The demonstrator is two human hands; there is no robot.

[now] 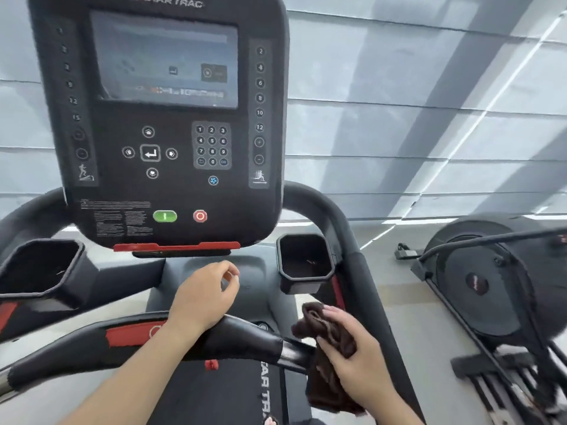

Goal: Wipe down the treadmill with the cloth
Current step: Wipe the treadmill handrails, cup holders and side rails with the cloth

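Observation:
The black treadmill console (159, 124) with its screen and keypad fills the upper left. A padded black and red crossbar (245, 335) runs in front of me. My right hand (352, 354) grips a dark brown cloth (325, 332) at the bar's right end, where bare metal shows; the cloth hangs down below my palm. My left hand (205, 296) hovers over the grey tray under the console, fingers loosely curled, thumb and forefinger nearly touching, holding nothing. My left forearm crosses over the crossbar.
Black cup holders sit left (40, 268) and right (305, 262) of the console. The curved right handrail (362, 271) drops toward me. Another exercise machine (497, 280) stands on the floor to the right. Window blinds (429, 102) lie behind.

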